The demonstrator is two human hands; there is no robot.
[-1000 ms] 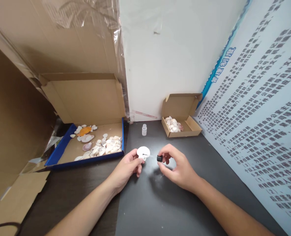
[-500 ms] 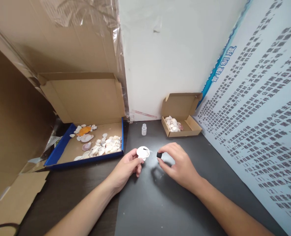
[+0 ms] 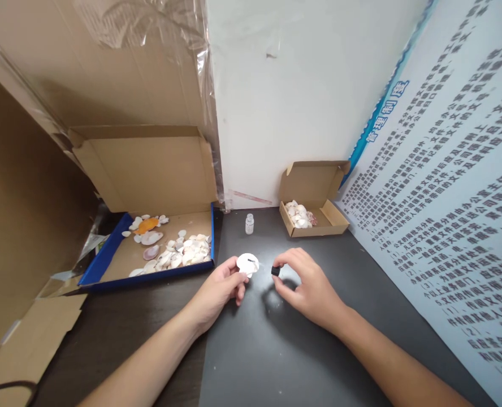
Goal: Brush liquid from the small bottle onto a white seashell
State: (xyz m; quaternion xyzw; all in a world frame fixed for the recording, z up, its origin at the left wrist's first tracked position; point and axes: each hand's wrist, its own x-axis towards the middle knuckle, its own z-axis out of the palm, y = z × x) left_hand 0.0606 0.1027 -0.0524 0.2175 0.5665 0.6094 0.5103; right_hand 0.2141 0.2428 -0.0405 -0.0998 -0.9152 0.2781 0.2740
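Note:
My left hand (image 3: pixel 225 282) pinches a white seashell (image 3: pixel 246 263) between thumb and fingers, holding it above the dark tabletop. To its right, my right hand (image 3: pixel 304 282) grips a small black brush cap (image 3: pixel 275 271) with thumb and forefinger. A faint, thin stem runs from the cap toward the shell, and a short dark mark shows on the shell's face; whether that mark is the brush tip I cannot tell. Beyond the shell stands a small clear glass bottle (image 3: pixel 250 224), upright, with no cap on its neck.
A blue-edged cardboard box (image 3: pixel 149 281) at left, lid raised, holds many seashells (image 3: pixel 187 251) and an orange shell (image 3: pixel 147 226). A smaller open cardboard box (image 3: pixel 319 230) at back right holds more shells (image 3: pixel 299 216). A white wall panel and a printed poster (image 3: pixel 441 186) border the table.
My right hand and the black cap have shifted down very slightly. My left hand keeps the shell in the same place.

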